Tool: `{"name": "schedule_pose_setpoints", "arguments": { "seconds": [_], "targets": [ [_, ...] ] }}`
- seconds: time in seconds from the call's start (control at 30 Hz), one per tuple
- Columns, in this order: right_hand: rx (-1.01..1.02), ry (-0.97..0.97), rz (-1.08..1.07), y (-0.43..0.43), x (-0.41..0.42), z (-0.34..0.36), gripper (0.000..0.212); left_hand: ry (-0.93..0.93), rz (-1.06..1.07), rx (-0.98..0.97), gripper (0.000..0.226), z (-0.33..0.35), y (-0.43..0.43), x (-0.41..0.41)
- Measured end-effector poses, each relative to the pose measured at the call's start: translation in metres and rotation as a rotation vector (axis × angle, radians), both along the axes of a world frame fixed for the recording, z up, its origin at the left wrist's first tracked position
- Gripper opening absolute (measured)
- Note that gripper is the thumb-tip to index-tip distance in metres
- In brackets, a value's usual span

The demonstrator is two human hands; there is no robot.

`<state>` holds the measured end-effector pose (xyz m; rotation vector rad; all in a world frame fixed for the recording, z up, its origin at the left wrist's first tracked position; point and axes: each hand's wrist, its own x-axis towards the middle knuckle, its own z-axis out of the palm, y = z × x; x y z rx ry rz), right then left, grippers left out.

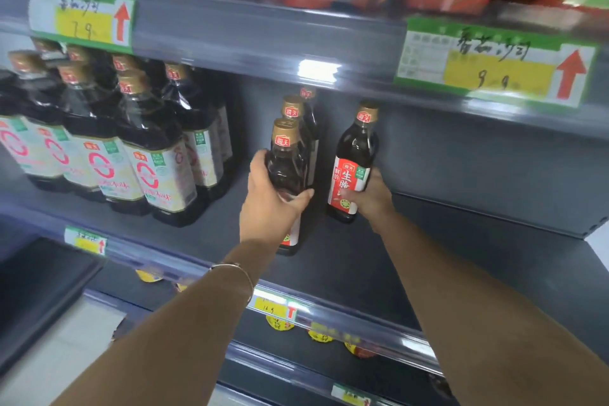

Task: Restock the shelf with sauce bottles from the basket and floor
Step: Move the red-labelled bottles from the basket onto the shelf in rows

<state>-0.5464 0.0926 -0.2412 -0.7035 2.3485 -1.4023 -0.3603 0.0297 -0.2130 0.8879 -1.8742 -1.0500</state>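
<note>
Landmark: red-label bottle [352, 161], upright on middle shelf [445, 241]. Right of it and behind: bare shelf, open to side wall, hand passes freely. Just left: narrow gap, then row of three bottles [293, 128] front to back, blocks. Farther left, past open strip: big-bottle block [131, 142], fills shelf. Above: upper shelf edge [263, 39] caps headroom near caps.

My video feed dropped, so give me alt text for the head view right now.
Both hands grip dark sauce bottles standing on the grey shelf: left hand on the front bottle of a short row, right hand on a red-labelled bottle beside it. Larger white-labelled bottles fill the left.
</note>
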Motion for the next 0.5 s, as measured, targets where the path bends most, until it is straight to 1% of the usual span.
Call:
{"name": "schedule_pose_setpoints", "arguments": {
  "seconds": [0.1, 0.23, 0.5],
  "targets": [
    [-0.016, 0.054, 0.000, -0.013, -0.006, -0.003, 0.048, 0.064, 0.005, 0.025, 0.078, -0.002, -0.003, -0.008],
    [-0.040, 0.078, -0.005, -0.023, -0.010, -0.007, 0.046, 0.106, -0.003, 0.035, 0.076, -0.005, -0.009, -0.015],
    [-0.030, 0.104, -0.017, -0.031, -0.018, -0.008, 0.046, 0.167, -0.028, -0.016, 0.076, -0.013, -0.019, -0.021]
  ]
}}
